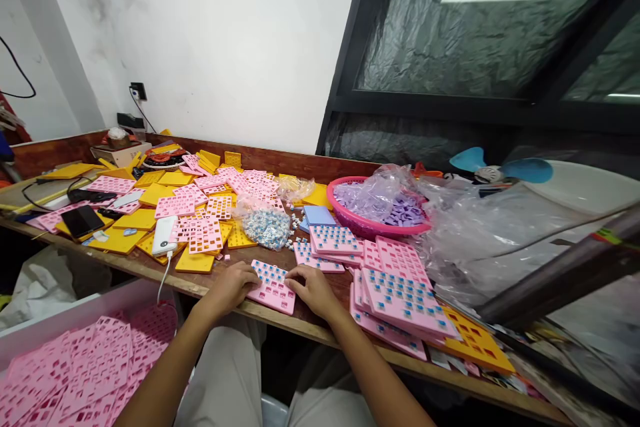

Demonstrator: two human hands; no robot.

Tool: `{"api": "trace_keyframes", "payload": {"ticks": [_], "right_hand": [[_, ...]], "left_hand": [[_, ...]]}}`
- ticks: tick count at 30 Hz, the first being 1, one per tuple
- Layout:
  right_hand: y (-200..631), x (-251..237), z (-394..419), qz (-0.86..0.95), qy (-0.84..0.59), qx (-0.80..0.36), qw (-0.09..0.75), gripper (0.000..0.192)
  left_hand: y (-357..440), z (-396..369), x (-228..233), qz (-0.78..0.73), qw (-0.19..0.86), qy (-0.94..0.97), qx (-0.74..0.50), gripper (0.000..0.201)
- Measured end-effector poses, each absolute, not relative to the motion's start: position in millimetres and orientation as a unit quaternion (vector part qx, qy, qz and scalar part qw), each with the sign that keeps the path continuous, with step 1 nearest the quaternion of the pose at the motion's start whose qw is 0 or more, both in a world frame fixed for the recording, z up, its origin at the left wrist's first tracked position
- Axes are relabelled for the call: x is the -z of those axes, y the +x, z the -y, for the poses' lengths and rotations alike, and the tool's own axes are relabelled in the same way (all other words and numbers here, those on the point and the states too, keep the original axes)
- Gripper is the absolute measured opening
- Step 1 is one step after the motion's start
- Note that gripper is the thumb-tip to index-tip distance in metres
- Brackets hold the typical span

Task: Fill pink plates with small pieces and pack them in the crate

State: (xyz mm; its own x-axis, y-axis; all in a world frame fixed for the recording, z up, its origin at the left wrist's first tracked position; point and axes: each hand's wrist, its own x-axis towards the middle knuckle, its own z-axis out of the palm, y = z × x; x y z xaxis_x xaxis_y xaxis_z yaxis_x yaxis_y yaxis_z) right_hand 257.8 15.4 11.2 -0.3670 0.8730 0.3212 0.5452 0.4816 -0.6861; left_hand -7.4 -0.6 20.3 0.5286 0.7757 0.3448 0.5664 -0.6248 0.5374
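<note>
A pink board (273, 288) with rows of square holes lies at the table's front edge, its far part filled with small blue-and-white pieces and its near holes bare. My left hand (234, 287) is closed around the board's left edge, fingers curled over it. My right hand (314, 288) bends over the right side, thumb and fingers pinched together at the board; what sits between the fingertips is too small to make out. Just behind the board, a clear bag (267, 228) holds many of the blue-and-white pieces, with some loose beside it.
Pink boards with blue pieces (407, 300) are stacked on the right, before a pink basket (340, 217) of purple parts. Yellow boards (195, 260), a white power bank (164, 237) and a black phone (83, 221) lie left. A bin of pink sheets (95, 360) stands below.
</note>
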Motion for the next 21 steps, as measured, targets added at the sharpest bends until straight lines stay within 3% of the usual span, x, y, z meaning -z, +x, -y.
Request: {"api": "trace_keyframes", "payload": {"ticks": [10, 21], "right_hand": [[261.2, -6.5, -16.2, 0.800, -0.456, -0.211, 0.328, 0.009], [258.7, -15.2, -21.4, 0.805, -0.464, -0.159, 0.333, 0.010]], "left_hand": [[-6.0, 3.4, -14.3, -0.429, 0.179, 0.829, -0.311, 0.016], [-8.5, 1.3, 0.9, -0.486, 0.266, 0.748, -0.365, 0.016]]}}
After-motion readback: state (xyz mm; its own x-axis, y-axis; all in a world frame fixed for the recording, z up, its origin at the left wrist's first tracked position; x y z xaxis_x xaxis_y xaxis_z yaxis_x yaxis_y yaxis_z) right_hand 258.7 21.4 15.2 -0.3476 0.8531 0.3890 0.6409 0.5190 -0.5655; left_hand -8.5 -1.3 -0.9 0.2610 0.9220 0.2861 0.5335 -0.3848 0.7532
